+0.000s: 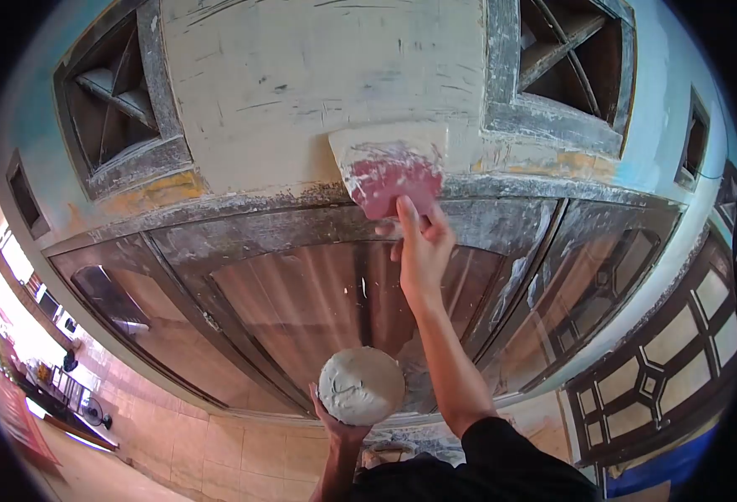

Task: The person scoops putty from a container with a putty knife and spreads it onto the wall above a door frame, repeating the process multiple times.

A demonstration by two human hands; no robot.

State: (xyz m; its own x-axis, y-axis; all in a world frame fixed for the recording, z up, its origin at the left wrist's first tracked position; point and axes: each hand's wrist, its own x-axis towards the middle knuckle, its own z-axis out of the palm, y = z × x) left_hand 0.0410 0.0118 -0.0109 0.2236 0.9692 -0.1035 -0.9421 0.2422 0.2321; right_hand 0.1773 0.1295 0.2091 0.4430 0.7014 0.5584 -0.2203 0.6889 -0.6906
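Observation:
My right hand point(425, 247) grips a red putty spreader point(394, 180), thumb on its face and fingers behind. Pale putty coats the spreader's broad upper edge, which lies against or very close to the wall point(327, 67) just above the wooden frame point(301, 226). Lower down, my left hand point(339, 425) cups a round mass of grey-white putty point(362, 386) from below and the side. Whether a plate or bowl sits under that putty is hidden. Dark scratches and smeared filler mark the wall.
Two openings with crossed slats point(117, 96) point(573, 58) flank the wall patch. Glass panes point(301, 293) fill the frame below. At the right stands a dark panelled door point(657, 360); a fan point(92, 410) and furniture are far left on the tiled floor point(218, 443).

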